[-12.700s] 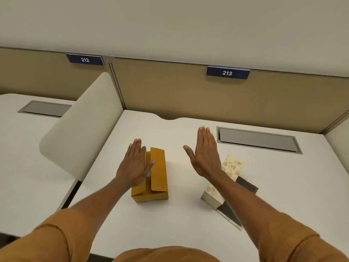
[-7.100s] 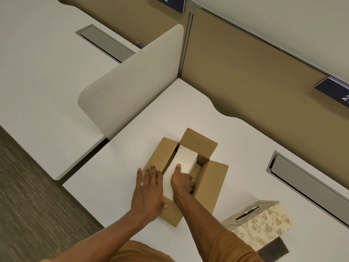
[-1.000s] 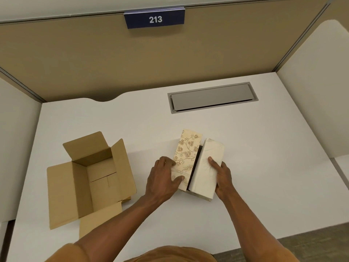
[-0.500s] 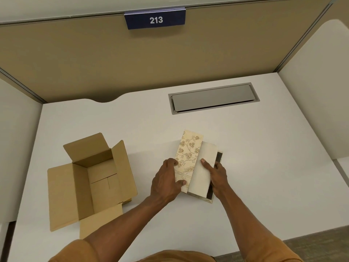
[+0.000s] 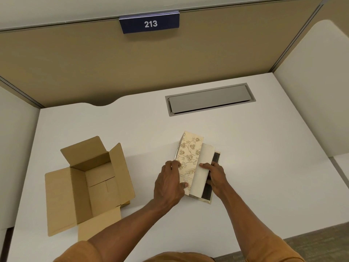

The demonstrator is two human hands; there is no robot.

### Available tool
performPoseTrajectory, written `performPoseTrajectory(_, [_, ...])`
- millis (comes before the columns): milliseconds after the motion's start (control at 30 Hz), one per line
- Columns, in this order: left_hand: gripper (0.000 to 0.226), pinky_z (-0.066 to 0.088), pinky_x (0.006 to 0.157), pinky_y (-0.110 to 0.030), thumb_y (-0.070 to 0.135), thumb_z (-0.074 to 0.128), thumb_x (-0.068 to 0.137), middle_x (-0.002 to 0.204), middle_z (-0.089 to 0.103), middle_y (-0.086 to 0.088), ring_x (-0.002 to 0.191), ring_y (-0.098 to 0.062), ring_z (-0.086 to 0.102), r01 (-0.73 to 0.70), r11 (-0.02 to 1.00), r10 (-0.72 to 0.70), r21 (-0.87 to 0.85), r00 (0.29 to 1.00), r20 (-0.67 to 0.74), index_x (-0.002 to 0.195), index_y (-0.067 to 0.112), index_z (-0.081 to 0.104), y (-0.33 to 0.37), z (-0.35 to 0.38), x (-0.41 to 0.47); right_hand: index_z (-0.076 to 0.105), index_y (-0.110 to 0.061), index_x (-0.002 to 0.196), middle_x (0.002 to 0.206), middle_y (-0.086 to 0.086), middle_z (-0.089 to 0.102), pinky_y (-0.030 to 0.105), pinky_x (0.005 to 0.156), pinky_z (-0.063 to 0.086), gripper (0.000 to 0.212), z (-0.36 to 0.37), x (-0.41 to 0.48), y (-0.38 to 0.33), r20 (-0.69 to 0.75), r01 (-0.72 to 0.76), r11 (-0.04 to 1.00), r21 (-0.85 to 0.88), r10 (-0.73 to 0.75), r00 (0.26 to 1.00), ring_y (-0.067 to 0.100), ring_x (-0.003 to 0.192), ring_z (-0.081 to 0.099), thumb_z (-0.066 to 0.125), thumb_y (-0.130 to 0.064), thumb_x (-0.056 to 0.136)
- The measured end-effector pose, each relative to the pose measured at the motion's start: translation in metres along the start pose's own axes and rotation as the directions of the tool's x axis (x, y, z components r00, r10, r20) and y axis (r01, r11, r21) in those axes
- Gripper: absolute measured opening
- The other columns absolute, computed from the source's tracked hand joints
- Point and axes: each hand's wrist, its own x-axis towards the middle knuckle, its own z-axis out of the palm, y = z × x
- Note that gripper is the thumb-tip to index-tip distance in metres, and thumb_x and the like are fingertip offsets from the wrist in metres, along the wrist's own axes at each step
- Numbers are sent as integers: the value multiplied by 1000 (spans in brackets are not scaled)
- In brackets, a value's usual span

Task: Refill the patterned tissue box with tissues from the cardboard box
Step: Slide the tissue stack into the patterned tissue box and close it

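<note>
**A:** quick q, what's everything made of?

**B:** cardboard box (image 5: 88, 184) = plain brown corrugated, matt, raw-looking inside. patterned tissue box (image 5: 189, 159) looks like paper/card w/ a printed leaf pattern, slight sheen. tissues (image 5: 200, 174) = soft white paper, matt.

**A:** and the desk?

**B:** desk (image 5: 264, 157) is smooth white laminate, matt-ish. hatch (image 5: 209, 100) near the back edge looks like brushed grey metal. back panel (image 5: 94, 69) seems tan cloth, tbh can't tell for sure.
</note>
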Motion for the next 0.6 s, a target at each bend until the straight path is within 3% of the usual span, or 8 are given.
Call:
performPoseTrajectory(200, [76, 61, 89, -35, 38, 88, 83, 141, 55, -5, 122, -23, 60, -20, 998, 21, 57, 1000, -10, 140, 19, 42, 4, 8, -1, 60, -3, 139, 130, 20, 74, 64, 106, 57, 52, -5, 0, 1, 31, 4, 1000, -17, -3, 1000, 41, 121, 72, 80, -7, 92])
performPoseTrajectory(400, [78, 59, 84, -32, 37, 89, 81, 140, 55, -5, 120, -22, 60, -22, 997, 23, 72, 1000, -13, 139, 19, 41, 4, 10, 0, 63, -4, 137, 130, 18, 76, 61, 102, 60, 48, -7, -1, 2, 53, 7, 1000, -11, -6, 999, 40, 118, 73, 80, -8, 93])
performPoseTrajectory(600, [77, 61, 89, -34, 37, 88, 83, 142, 54, -6, 122, -23, 60, -28, 996, 28, 88, 1000, -3, 140, 19, 40, 5, 9, 0, 59, -5, 140, 127, 18, 76, 59, 98, 61, 53, -4, -1, 0, 59, 23, 1000, -7, -22, 998, 38, 115, 74, 81, -6, 92])
